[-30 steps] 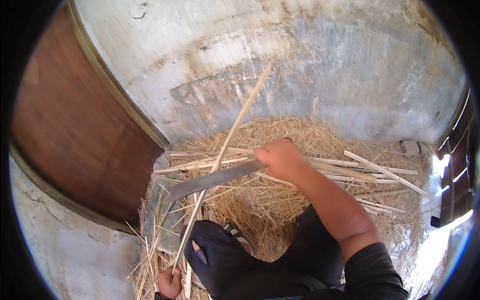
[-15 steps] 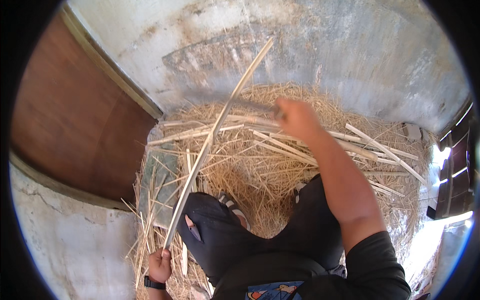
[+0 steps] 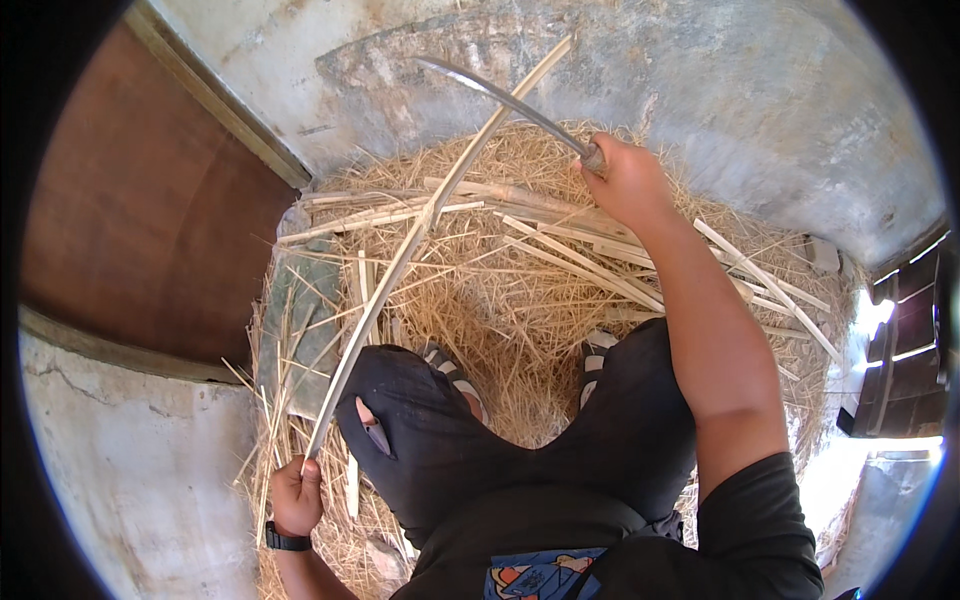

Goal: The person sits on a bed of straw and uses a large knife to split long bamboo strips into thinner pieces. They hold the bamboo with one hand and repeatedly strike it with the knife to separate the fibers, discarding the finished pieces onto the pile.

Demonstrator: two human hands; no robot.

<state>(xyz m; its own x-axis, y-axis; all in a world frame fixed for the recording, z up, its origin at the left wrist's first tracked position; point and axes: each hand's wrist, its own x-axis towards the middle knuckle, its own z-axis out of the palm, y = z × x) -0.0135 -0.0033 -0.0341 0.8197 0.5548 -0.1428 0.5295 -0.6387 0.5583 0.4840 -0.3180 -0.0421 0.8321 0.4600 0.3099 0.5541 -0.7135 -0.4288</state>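
Observation:
My left hand (image 3: 297,497), with a black watch on its wrist, is closed around the lower end of a long, pale split-bamboo strip (image 3: 400,262). The strip slants up past my left knee, its far end in front of the wall. My right hand (image 3: 632,180) grips the handle of a long knife with a curved metal blade (image 3: 545,122). That blade points up and left and crosses the upper part of the strip in view; whether they touch I cannot tell.
Straw-like shavings (image 3: 470,320) cover the floor between my feet. Several bamboo pieces (image 3: 590,265) lie across them. A grey slab (image 3: 305,335) is at the left beside a brown door panel (image 3: 150,210). A stained wall (image 3: 720,90) rises at the back.
The knife, blurred and lower before, has swung up and now shows sharply nearer the strip's far end. My right hand has risen to the right. My left hand still holds the strip.

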